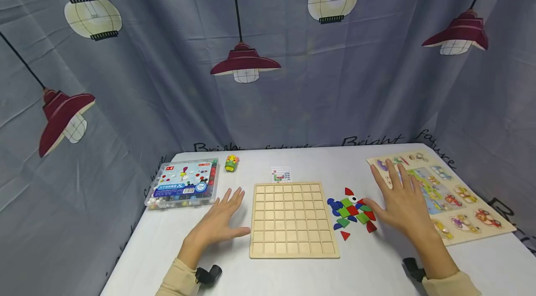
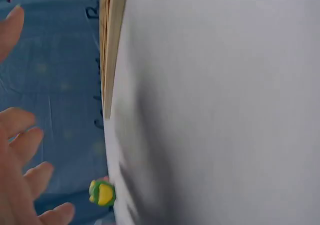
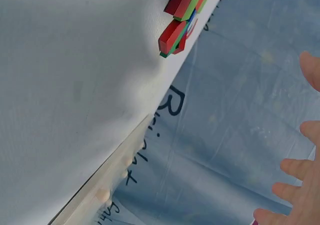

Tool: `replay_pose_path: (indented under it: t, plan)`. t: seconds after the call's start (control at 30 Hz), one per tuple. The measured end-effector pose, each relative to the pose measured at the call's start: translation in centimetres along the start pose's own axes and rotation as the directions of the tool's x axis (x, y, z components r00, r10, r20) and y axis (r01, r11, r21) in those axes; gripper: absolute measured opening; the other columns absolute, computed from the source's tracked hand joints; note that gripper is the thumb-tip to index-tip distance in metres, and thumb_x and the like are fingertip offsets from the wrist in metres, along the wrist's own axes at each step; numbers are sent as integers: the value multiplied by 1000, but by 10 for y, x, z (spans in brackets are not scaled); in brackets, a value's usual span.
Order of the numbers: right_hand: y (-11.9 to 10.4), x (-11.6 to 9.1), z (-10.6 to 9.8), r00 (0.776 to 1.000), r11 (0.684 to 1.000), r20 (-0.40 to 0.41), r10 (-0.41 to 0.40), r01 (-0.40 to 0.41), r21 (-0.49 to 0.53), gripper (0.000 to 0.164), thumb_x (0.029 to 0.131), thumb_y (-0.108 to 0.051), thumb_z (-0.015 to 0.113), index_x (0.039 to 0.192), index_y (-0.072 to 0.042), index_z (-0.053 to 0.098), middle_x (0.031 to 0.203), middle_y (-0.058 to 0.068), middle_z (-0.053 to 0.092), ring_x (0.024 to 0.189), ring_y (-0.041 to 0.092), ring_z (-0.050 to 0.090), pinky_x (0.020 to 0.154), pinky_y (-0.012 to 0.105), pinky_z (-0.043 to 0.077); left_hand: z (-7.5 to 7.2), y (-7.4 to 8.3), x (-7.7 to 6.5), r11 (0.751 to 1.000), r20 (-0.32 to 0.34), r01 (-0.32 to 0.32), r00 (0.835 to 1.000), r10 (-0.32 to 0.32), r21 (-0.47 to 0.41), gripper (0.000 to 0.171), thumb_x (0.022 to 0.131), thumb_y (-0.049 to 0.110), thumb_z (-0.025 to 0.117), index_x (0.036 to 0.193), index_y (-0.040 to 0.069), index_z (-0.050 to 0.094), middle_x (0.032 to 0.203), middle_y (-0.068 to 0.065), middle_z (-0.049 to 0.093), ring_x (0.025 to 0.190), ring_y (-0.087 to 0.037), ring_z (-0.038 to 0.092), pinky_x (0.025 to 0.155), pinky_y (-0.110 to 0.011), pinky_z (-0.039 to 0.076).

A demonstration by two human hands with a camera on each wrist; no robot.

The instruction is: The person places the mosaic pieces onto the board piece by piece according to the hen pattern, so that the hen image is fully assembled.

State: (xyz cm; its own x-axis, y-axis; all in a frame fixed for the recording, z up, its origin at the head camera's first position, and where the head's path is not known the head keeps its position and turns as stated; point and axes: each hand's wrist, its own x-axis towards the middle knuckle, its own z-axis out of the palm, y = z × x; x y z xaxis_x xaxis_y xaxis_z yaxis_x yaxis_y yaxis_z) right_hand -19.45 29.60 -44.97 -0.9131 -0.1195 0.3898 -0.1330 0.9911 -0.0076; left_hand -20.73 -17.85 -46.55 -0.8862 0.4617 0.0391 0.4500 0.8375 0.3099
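My left hand [image 1: 219, 220] is held over the white table with its fingers spread, beside the left edge of a wooden grid board [image 1: 293, 221]. It holds nothing. To the right of the board lies a loose cluster of red, green and blue pieces [image 1: 352, 211]. Near that cluster hovers my right hand [image 1: 401, 205], fingers apart and nothing in them, partly in front of a wooden picture puzzle [image 1: 460, 212]. The left wrist view shows the left fingers [image 2: 27, 145] raised above the table. In the right wrist view the right fingers [image 3: 297, 170] are likewise off the surface.
A clear plastic case [image 1: 183, 184] with a printed label stands at the back left. Next to it is a small green and yellow figure [image 1: 231, 163]. A small picture card [image 1: 280, 174] lies behind the board. A grey curtain [image 1: 318, 100] hangs around the table.
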Motion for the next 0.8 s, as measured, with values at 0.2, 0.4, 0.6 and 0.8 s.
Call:
replay_pose_path:
  t: [0.2, 0.4, 0.6, 0.8]
  plan:
    - [0, -1, -1, 1000, 1000, -8, 0, 0, 9, 105, 79, -51, 69, 158, -24, 5, 164, 20, 3, 149, 45, 0, 119, 68, 3, 14, 3, -2, 983, 146, -35, 987, 62, -181, 100, 79, 58, 71, 154, 8, 28, 163, -8, 23, 151, -39, 13, 121, -62, 16]
    - [-1, -1, -1, 1000, 1000, -19, -12, 12, 11, 104, 79, -53, 69, 158, -24, 8, 163, 20, 6, 149, 45, 2, 119, 69, 6, 29, 6, -4, 990, 200, -49, 977, 75, -130, 107, 72, 64, 72, 152, 7, 31, 161, -9, 26, 150, -37, 18, 120, -65, 14]
    - [-3, 1, 1, 999, 999, -37, -25, 26, 28, 101, 79, -54, 69, 158, -24, 14, 162, 21, 13, 145, 47, 15, 116, 71, 14, 31, 6, -3, 993, 222, -52, 972, 74, -107, 107, 72, 66, 72, 152, 6, 33, 161, -9, 26, 150, -38, 19, 120, -66, 13]
    - [-6, 6, 6, 995, 975, 95, 14, -35, 219, 98, 81, -53, 70, 158, -25, 15, 153, 25, 29, 134, 50, 29, 103, 77, 29, 29, 8, -4, 994, 230, -37, 971, 59, -98, 107, 71, 65, 73, 152, 7, 33, 161, -9, 27, 150, -37, 19, 120, -65, 13]
